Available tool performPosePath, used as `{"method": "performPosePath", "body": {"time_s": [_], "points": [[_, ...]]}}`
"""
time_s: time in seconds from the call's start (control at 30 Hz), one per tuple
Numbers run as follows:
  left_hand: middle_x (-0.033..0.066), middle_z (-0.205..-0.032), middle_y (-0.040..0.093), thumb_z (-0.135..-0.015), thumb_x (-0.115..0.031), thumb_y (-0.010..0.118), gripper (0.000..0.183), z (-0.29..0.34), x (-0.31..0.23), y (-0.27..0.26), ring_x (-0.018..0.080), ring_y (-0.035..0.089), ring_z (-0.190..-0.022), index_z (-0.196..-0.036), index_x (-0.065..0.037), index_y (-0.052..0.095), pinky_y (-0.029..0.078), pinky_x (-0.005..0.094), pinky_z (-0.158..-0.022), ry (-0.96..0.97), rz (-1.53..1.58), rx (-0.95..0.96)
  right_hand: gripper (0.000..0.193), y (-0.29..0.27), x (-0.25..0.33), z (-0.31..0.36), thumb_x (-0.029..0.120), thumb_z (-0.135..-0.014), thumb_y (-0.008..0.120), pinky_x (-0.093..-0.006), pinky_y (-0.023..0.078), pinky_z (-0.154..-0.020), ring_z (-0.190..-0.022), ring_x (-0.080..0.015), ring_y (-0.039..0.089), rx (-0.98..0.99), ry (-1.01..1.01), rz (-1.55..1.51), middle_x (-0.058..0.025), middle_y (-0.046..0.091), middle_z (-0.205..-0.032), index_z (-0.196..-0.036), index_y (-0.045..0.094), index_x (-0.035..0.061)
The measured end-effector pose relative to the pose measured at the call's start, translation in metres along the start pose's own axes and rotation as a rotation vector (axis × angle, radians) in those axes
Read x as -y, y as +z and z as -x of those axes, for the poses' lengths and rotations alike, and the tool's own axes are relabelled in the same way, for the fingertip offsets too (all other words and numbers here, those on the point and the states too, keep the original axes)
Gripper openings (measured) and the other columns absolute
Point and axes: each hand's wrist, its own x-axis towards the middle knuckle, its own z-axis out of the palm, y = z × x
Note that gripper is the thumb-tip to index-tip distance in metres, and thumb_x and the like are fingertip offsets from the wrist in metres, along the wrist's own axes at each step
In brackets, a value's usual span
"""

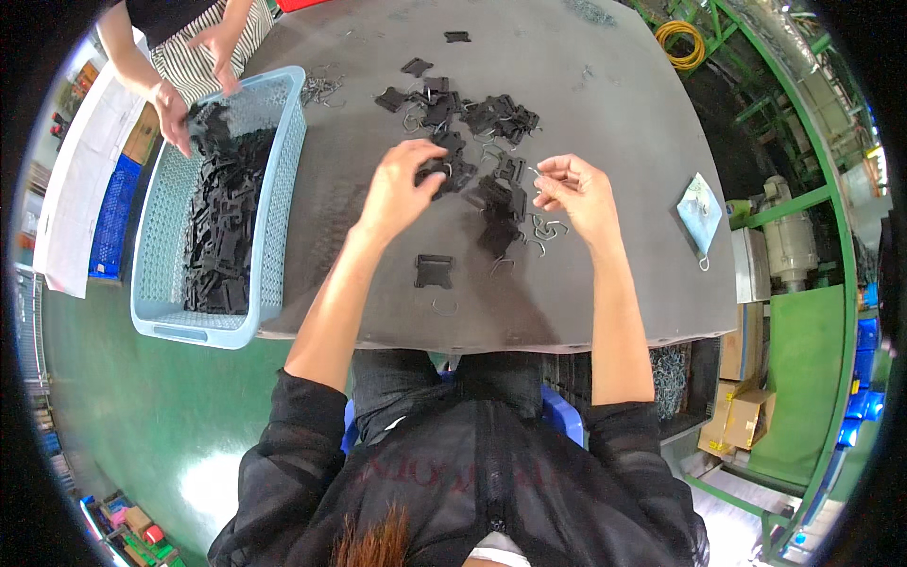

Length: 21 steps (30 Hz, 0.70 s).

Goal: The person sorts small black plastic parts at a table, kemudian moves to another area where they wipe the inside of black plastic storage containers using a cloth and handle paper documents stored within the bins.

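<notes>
Above the table point(614, 104), right fingers point(559, 166) tight on thin wire point(534, 171), left fingers point(420, 151) apart beside black plates point(454, 146).

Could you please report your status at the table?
Left hand at black parts, grip unclear. Right hand pinching thin metal wire. Another person's hands at blue basket, apart from both.

Site: workshop or small factory floor. Evidence: green-coated floor point(123, 397); green metal frame point(794, 208) along the right, with what looks like a motor point(792, 241) beside it and a coiled yellow hose point(700, 45) hung above. Blue bins point(867, 333) at the far right edge; cardboard box point(751, 416) low down. Broad grey table point(605, 113) bearing many alike black parts point(501, 115) and loose wire hooks point(548, 227); more parts fill a plastic basket point(274, 217) alongside.
</notes>
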Motion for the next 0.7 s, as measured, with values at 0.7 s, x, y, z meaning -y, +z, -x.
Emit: {"method": "performPosePath", "body": {"time_s": [0.7], "points": [[0.0097,-0.069,0.065,-0.074,-0.014,0.067,0.019,-0.029,-0.040,-0.035,0.0184,0.061,-0.062,-0.091,-0.004,0.066,0.047,0.0299,-0.060,-0.208,-0.096,0.053,0.014,0.050,0.033,-0.045,0.014,-0.073,0.064,-0.0332,0.047,-0.067,-0.075,-0.0240,0.063,0.137,-0.231,0.603,-0.0083,0.067,-0.081,-0.086,0.065,0.0105]]}}
